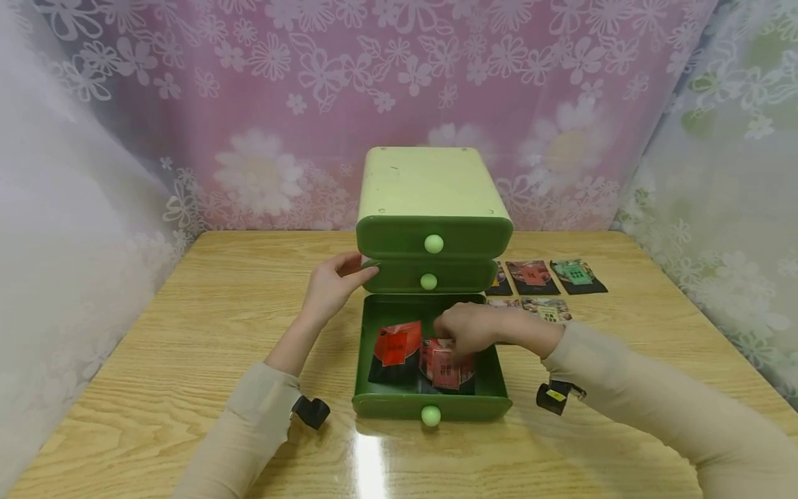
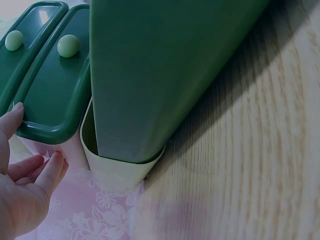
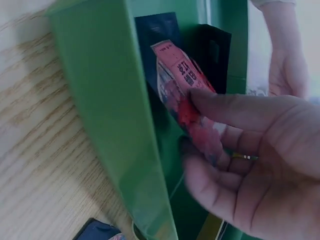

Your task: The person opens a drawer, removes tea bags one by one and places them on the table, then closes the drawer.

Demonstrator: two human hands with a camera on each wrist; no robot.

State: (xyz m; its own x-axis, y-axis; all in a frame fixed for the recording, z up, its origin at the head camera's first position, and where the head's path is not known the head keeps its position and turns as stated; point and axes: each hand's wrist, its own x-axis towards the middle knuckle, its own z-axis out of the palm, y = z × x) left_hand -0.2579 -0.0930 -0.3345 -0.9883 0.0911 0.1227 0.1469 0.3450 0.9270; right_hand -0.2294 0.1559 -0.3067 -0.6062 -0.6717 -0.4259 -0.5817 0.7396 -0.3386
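Observation:
A green and cream drawer cabinet [image 1: 431,184] stands on the table with its bottom drawer [image 1: 430,409] pulled out. My left hand [image 1: 330,287] holds the cabinet's left edge, thumb on the middle drawer's front [image 2: 55,95] and fingers at the side. Inside the bottom drawer, my right hand [image 1: 470,327] pinches a pink-red sachet [image 3: 182,82] between thumb and fingers. In the head view this sachet lies at the drawer's right, its upper part partly covered by the hand. A red and black sachet [image 1: 393,353] lies beside it on the left.
Several flat sachets lie on the table right of the cabinet, among them a red one [image 1: 533,276] and a green one [image 1: 576,275]. The closed top drawer [image 1: 399,237] overhangs the opened one. A floral curtain [image 1: 312,104] hangs behind the wooden table [image 1: 206,333].

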